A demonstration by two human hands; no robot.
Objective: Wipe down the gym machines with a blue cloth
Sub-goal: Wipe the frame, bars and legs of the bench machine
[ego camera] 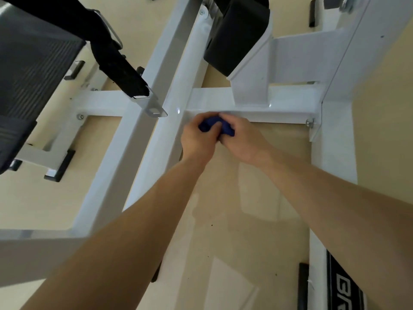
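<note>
Gripping the blue cloth (227,131) as a tight wad, with curled fingers of the left hand (197,139) and right hand (242,142) close together, against the near edge of the white frame crossbar (283,104), just right of the sloping centre beam (154,139). Likely soft, light and limp, so safe to squeeze. Best taken by the handful, then folded flatter for more contact. Probably apt to skate on smooth paint unless pressed down.

Blue cloth (215,126): mostly hidden, bunched between left hand (197,139) and right hand (242,139); only a dark fold shows. Contact between cloth and white crossbar (212,99): cannot tell. Black pad (237,41) cut off at top edge; ribbed black plate (31,74) cut off at left edge. Label (344,287) lettering cut off at bottom edge, unreadable.
</note>
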